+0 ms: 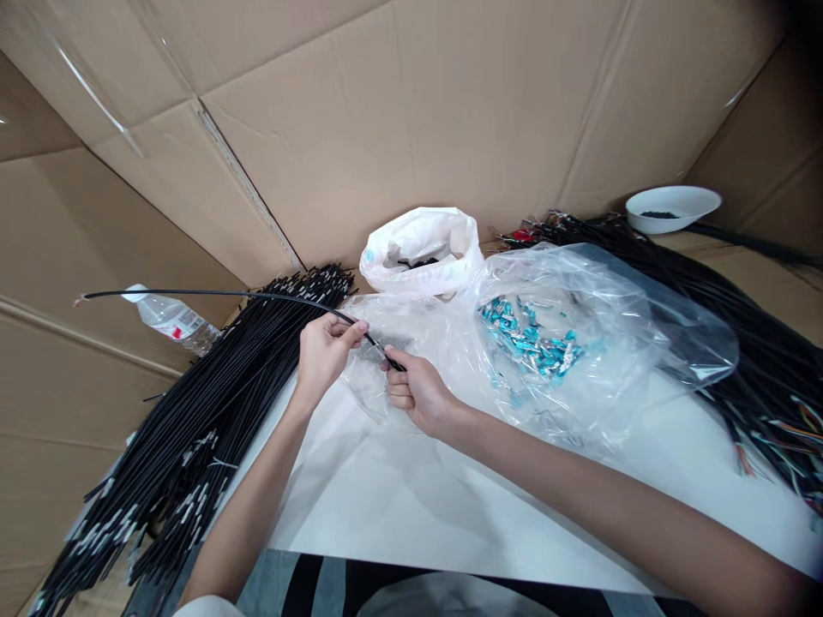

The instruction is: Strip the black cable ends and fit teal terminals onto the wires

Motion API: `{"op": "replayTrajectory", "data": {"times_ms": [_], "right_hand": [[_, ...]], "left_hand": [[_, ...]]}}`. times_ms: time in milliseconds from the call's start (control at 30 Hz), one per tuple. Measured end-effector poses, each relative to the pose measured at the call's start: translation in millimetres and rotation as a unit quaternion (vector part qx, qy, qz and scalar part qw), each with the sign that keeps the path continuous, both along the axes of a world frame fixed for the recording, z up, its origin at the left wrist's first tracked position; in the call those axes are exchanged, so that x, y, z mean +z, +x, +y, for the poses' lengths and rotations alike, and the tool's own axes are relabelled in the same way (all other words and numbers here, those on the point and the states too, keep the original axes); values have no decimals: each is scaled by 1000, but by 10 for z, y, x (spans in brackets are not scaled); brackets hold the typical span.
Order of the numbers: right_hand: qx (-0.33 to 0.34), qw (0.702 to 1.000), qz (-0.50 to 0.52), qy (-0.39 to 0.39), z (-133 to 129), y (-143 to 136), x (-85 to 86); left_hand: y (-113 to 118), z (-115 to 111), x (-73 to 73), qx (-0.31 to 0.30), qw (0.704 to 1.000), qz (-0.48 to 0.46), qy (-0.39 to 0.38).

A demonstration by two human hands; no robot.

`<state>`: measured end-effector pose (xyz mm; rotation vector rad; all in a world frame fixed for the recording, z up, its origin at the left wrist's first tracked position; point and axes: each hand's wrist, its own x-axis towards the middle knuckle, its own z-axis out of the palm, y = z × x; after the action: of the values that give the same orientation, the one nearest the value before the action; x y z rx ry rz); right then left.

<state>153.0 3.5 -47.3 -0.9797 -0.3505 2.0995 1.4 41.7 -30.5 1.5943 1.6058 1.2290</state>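
Note:
A thin black cable (283, 296) arches leftward over the table, its free end at the upper left. My left hand (327, 350) is closed on it, thumb and fingers pinching it. Just to the right and a little lower, my right hand (417, 390) grips the same cable near its other end, thumb on top. What lies inside the right fist is hidden. Beneath and behind both hands is a clear plastic bag (379, 321) with small dark grey contents. Right of my right hand lies another clear bag holding blue and silver pieces (531, 338).
Bundled black cables (237, 386) lie on the left beside a water bottle (177, 320). More cables (694, 283) lie on the right, near a white bowl (675, 206). A white bag (421, 278) stands at the back, against cardboard walls (437, 111).

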Motion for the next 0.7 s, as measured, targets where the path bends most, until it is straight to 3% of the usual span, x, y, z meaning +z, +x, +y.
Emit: {"op": "replayTrajectory", "data": {"times_ms": [700], "right_hand": [[-10,1000,-3,-7,55,-34,-24]], "left_hand": [[19,-13,-69,0,997,62,39]]}}
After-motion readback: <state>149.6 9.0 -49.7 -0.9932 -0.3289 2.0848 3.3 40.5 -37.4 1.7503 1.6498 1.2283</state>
